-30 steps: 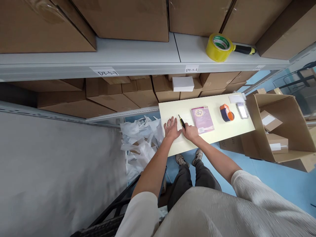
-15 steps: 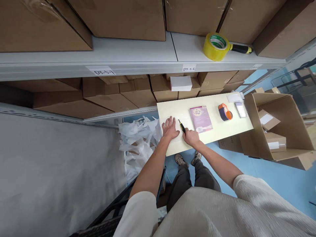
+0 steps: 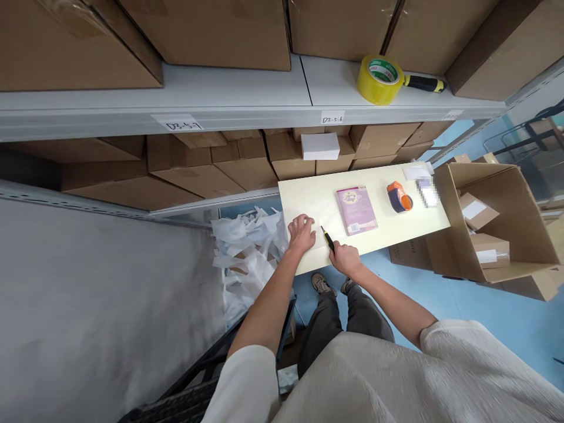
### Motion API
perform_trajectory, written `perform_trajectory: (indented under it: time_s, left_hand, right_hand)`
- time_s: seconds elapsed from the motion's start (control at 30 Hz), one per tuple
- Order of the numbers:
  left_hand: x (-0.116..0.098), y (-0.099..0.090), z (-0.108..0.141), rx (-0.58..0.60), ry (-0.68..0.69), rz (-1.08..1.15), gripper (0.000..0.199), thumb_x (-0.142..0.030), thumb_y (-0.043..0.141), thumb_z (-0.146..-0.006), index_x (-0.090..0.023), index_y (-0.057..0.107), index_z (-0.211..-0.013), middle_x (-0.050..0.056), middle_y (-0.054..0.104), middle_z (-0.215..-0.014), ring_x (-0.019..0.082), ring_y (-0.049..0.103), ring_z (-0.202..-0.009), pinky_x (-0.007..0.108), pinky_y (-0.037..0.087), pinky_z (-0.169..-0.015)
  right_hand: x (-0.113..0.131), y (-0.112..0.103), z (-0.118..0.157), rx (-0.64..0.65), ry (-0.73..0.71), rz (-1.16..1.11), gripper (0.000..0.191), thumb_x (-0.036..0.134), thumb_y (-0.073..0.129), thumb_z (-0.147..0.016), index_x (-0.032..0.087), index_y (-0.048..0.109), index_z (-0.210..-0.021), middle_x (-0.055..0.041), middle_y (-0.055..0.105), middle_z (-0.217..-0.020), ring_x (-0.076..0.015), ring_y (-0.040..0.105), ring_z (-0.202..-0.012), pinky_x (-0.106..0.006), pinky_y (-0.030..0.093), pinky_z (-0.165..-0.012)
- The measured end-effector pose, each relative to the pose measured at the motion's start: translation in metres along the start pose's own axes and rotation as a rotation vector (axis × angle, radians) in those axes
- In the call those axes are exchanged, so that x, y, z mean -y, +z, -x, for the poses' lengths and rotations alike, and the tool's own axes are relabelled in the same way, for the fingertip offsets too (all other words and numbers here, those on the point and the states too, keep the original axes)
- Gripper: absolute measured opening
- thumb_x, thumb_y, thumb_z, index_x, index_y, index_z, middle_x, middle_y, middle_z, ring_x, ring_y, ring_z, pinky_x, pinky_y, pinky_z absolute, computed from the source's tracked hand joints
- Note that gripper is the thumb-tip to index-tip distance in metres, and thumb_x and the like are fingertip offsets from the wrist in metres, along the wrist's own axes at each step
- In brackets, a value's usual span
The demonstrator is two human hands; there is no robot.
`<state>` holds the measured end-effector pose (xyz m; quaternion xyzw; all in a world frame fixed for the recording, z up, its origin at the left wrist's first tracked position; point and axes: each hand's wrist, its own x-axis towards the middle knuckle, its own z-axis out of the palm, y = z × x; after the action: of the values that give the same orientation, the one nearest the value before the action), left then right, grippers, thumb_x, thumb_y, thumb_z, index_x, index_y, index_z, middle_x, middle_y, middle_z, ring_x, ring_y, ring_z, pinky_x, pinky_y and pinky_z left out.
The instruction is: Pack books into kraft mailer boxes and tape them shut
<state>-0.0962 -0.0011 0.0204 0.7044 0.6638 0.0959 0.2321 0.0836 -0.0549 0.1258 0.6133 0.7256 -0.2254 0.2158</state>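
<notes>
My left hand (image 3: 302, 233) rests on the left part of a cream board (image 3: 295, 197), fingers spread and slightly bent. Beneath and beside it there seems to be a thin pale sheet (image 3: 315, 235), hard to tell from the board. My right hand (image 3: 345, 257) is closed round the handle of a yellow-and-black utility knife (image 3: 327, 238), whose tip points away from me over the board. To the right of the knife lies a purple book (image 3: 356, 210), apparently in a clear wrapper. Farther right stands an orange-and-dark tape dispenser (image 3: 399, 197).
White papers (image 3: 416, 172) lie at the board's right end, beside a large open carton (image 3: 524, 217) holding small boxes. Above, a shelf (image 3: 264, 88) carries cartons, yellow tape (image 3: 380, 80) and another black-and-yellow handle (image 3: 423, 84). Crumpled white plastic (image 3: 251, 264) fills the space at left.
My right hand has drawn the knife toward me. The fingers of my left hand have bent a little, while that hand stays on the board.
</notes>
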Motion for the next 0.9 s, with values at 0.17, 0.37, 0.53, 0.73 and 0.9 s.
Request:
perform_trajectory:
  time_s: [0.17, 0.37, 0.53, 0.73, 0.9]
  left_hand:
    - [-0.004, 0.003, 0.013, 0.016, 0.054, -0.016, 0.039, -0.029, 0.058, -0.100, -0.022, 0.065, -0.137, 0.016, 0.060, -0.150, 0.034, 0.049, -0.147, 0.053, 0.037, -0.126]
    - [-0.005, 0.007, 0.033, 0.100, 0.027, -0.057, 0.065, -0.041, 0.061, -0.099, -0.023, 0.051, -0.161, 0.012, 0.038, -0.178, 0.035, 0.024, -0.168, 0.060, 0.014, -0.137]
    - [-0.005, 0.011, 0.037, 0.157, -0.007, -0.080, 0.076, -0.046, 0.062, -0.099, -0.027, 0.041, -0.170, 0.009, 0.024, -0.185, 0.034, 0.014, -0.172, 0.061, 0.011, -0.138]
    - [-0.006, 0.013, 0.036, 0.183, -0.021, -0.075, 0.079, -0.044, 0.060, -0.099, -0.029, 0.035, -0.173, 0.008, 0.020, -0.186, 0.036, 0.012, -0.172, 0.065, 0.012, -0.136]
    - [-0.006, 0.016, 0.035, 0.178, -0.028, -0.032, 0.079, -0.041, 0.061, -0.100, -0.030, 0.035, -0.173, 0.010, 0.020, -0.186, 0.035, 0.009, -0.173, 0.068, 0.010, -0.136]
  right_hand:
    - [-0.004, 0.004, 0.015, 0.007, -0.017, 0.000, 0.035, 0.035, 0.045, -0.113, 0.012, 0.061, -0.134, -0.0226, 0.079, -0.117, -0.0330, 0.079, -0.110, -0.040, 0.057, -0.091]
    - [-0.009, 0.009, 0.029, 0.023, -0.027, 0.005, 0.035, 0.033, 0.046, -0.112, 0.011, 0.062, -0.134, -0.0224, 0.079, -0.115, -0.0338, 0.079, -0.111, -0.039, 0.057, -0.092]
    - [-0.013, 0.016, 0.038, 0.030, -0.034, 0.016, 0.034, 0.032, 0.046, -0.112, 0.012, 0.063, -0.133, -0.0227, 0.079, -0.115, -0.0338, 0.079, -0.112, -0.039, 0.057, -0.092]
    - [-0.017, 0.022, 0.049, 0.057, -0.035, 0.019, 0.033, 0.033, 0.047, -0.112, 0.013, 0.064, -0.131, -0.0223, 0.079, -0.116, -0.0341, 0.079, -0.111, -0.041, 0.058, -0.092]
    - [-0.020, 0.024, 0.055, 0.055, -0.037, 0.016, 0.033, 0.032, 0.049, -0.111, 0.012, 0.065, -0.132, -0.0220, 0.079, -0.114, -0.0342, 0.079, -0.111, -0.041, 0.057, -0.092]
